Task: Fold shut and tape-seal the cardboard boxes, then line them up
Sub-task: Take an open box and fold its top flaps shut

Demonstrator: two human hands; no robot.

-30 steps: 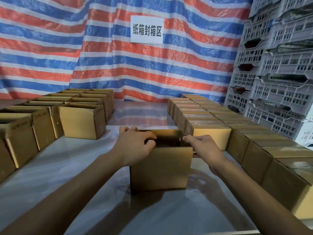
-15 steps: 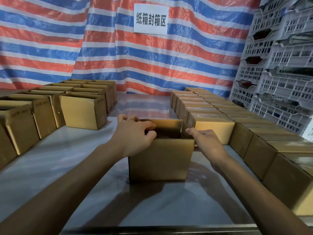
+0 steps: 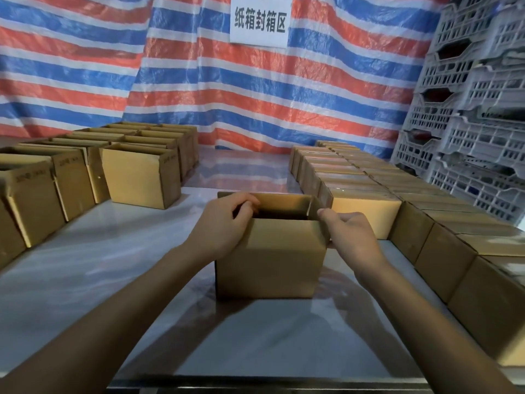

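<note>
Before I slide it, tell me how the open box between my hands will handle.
Probably light: the open box is thin cardboard. Its flaps likely flex under the left hand. Its flat base should slide on the glossy table.

Striped tarp (image 3: 199, 89) backdrop; grey crates (image 3: 468, 123) stacked right.

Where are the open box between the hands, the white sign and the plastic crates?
open box (image 3: 272, 260), head view, its front wall.
white sign (image 3: 260, 21), head view, middle of the sheet.
plastic crates (image 3: 483, 143), head view, lattice side of one crate.
</note>
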